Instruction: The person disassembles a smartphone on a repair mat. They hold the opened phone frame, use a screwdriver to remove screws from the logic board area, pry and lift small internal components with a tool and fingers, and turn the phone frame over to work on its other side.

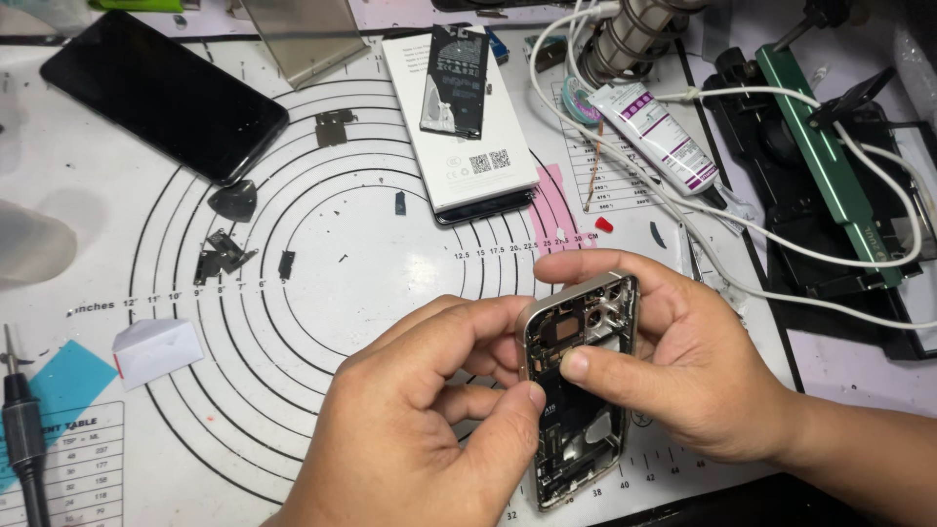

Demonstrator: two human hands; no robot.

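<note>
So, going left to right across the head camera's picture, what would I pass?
Screwdriver → folded white paper → left hand → opened phone frame → right hand → green bar tool.

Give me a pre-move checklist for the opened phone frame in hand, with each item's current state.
1. Both hands on the phone frame: ok; left hand and right hand hold it, tilted above the mat.
2. Right thumb clear of inner parts: not ok, it lies across the open interior.
3. Battery out of the way: ok, on the white box.
4. Loose metal pieces accounted for: cannot tell, several are scattered on the mat.
5. White cables clear of the hands: ok, but close behind the right hand.
</note>
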